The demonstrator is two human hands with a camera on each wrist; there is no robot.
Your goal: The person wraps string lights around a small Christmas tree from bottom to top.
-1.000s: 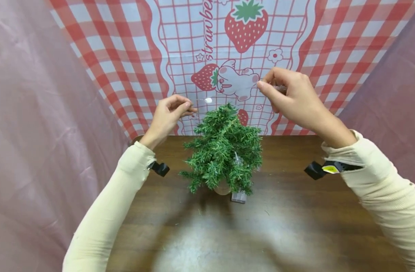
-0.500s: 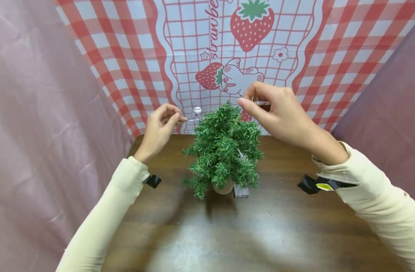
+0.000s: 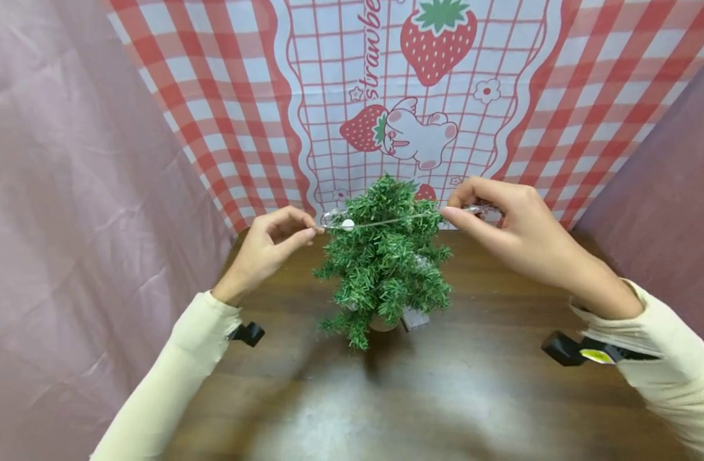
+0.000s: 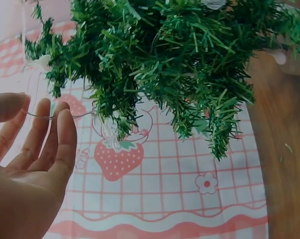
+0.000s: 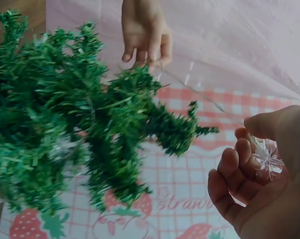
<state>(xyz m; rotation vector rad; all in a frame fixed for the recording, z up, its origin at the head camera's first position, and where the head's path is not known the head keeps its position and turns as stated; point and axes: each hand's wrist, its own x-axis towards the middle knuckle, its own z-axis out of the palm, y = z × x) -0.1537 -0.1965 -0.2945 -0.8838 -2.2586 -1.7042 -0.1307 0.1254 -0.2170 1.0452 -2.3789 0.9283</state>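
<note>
A small artificial Christmas tree (image 3: 386, 262) stands on the table between my hands. Across its upper front runs a thin clear wire of a string light (image 3: 394, 221), stretched from hand to hand. My left hand (image 3: 268, 250) pinches one end of the span between thumb and fingers; beside them shows a small white piece (image 3: 348, 225). The other end is pinched in my right hand (image 3: 513, 234), where a clear snowflake (image 5: 268, 162) hangs in front of the curled fingers. More clear ornaments (image 5: 65, 148) sit among the branches in the right wrist view.
A greyish clear box (image 3: 415, 319) lies by the tree's round base (image 3: 382, 324) on the brown wooden table (image 3: 328, 397). Behind stands a strawberry-print cloth (image 3: 328, 77). Pink curtains (image 3: 69, 192) hang at both sides.
Both hands have come down from above the tree's top toward its upper front. The wire between them has become taut across the branches. The right hand has swung left, then back right.
</note>
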